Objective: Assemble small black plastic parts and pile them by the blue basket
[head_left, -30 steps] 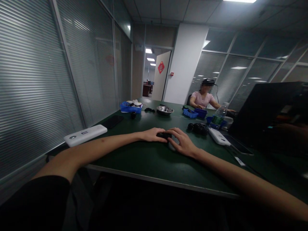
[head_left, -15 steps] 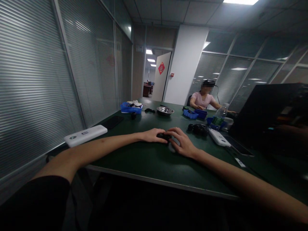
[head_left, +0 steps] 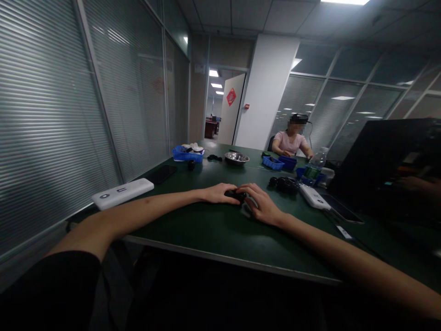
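A small dark object with a rounded black end lies low over the green table; its kind is too dim to make out. My left hand is closed around its left side, thumb in front and fingers behind. From the right, my right hand reaches over with bent fingers, the fingertips and thumb pinching its right end. A small pale patch shows just below the right thumb. Behind my right hand sits a group of black round parts.
A steel bowl and blue baskets stand farther back. White power banks lie at both sides. At right are a plastic bottle, a phone and a large dark screen. A co-worker sits across the table.
My hands stay almost in place around the dark object, with only a slight shift of the right fingers. Across the table, the co-worker's arm at the bottle's side has drawn in.
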`<state>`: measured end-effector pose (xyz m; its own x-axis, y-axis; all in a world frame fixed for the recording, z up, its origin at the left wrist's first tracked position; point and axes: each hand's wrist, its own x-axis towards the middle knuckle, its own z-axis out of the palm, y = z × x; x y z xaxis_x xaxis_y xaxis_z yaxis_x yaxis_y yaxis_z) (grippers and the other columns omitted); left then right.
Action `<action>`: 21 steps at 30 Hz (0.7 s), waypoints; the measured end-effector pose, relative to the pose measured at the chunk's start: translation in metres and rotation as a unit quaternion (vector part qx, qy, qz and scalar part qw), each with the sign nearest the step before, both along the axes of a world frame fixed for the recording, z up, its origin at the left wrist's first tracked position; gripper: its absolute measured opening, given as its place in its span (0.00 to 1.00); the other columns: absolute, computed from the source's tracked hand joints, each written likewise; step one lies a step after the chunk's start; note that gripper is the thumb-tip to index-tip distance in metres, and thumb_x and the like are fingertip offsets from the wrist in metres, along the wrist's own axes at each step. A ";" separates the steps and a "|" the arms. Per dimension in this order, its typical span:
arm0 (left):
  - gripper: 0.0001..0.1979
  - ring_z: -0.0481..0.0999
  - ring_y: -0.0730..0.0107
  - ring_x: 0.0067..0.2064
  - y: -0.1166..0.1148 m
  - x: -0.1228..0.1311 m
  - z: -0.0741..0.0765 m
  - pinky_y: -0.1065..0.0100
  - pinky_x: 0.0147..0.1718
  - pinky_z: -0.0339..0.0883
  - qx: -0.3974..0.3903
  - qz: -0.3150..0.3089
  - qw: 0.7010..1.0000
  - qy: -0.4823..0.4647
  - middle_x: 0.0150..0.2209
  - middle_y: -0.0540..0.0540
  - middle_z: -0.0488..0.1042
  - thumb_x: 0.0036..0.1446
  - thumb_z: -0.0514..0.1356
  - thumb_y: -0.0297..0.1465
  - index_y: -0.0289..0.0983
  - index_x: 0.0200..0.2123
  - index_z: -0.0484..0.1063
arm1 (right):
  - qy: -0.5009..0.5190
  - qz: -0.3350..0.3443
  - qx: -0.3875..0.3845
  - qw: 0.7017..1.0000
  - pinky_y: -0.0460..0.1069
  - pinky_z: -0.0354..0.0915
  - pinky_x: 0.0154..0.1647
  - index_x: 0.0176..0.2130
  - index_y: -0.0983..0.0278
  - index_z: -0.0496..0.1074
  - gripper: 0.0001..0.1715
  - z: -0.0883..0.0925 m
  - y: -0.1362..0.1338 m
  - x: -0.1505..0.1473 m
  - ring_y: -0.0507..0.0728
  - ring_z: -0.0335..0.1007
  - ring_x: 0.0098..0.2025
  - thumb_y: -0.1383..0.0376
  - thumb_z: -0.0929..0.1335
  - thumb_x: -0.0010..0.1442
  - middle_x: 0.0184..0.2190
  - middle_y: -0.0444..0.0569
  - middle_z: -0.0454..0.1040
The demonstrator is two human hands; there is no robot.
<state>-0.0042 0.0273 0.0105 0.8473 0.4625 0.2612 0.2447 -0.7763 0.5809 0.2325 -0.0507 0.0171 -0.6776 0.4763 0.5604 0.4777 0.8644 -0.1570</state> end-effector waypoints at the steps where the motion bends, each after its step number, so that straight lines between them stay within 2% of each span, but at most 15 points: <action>1: 0.26 0.73 0.59 0.50 0.000 0.000 0.000 0.63 0.49 0.64 0.001 -0.001 1.000 -0.001 0.48 0.43 0.74 0.59 0.64 0.49 0.35 0.52 0.72 | 0.001 0.002 -0.002 1.000 0.64 0.67 0.58 0.58 0.58 0.67 0.21 0.000 0.000 0.000 0.64 0.67 0.55 0.70 0.61 0.68 0.55 0.55 0.70; 13: 0.26 0.74 0.59 0.50 -0.001 0.001 0.000 0.63 0.49 0.64 0.004 0.001 1.000 -0.002 0.48 0.42 0.75 0.59 0.64 0.47 0.34 0.52 0.72 | 0.004 0.009 -0.012 1.000 0.63 0.67 0.58 0.57 0.58 0.66 0.22 0.000 -0.001 -0.001 0.64 0.67 0.56 0.71 0.61 0.66 0.55 0.55 0.69; 17: 0.27 0.74 0.58 0.51 0.000 0.000 -0.001 0.62 0.50 0.64 0.008 0.004 1.000 0.000 0.50 0.41 0.75 0.59 0.64 0.48 0.34 0.53 0.72 | -0.006 0.009 -0.010 1.000 0.64 0.65 0.61 0.59 0.59 0.65 0.22 0.000 -0.001 0.001 0.64 0.65 0.59 0.68 0.61 0.68 0.57 0.56 0.67; 21: 0.29 0.74 0.58 0.52 -0.001 0.000 0.000 0.62 0.51 0.64 0.007 0.002 1.000 0.001 0.51 0.40 0.74 0.59 0.63 0.48 0.33 0.55 0.71 | -0.003 -0.020 0.002 1.000 0.63 0.66 0.61 0.60 0.58 0.65 0.20 0.000 -0.002 0.000 0.63 0.67 0.58 0.65 0.60 0.71 0.56 0.55 0.68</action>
<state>-0.0044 0.0265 0.0100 0.8461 0.4621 0.2657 0.2487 -0.7832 0.5699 0.2322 -0.0524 0.0172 -0.6610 0.5011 0.5585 0.5126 0.8451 -0.1516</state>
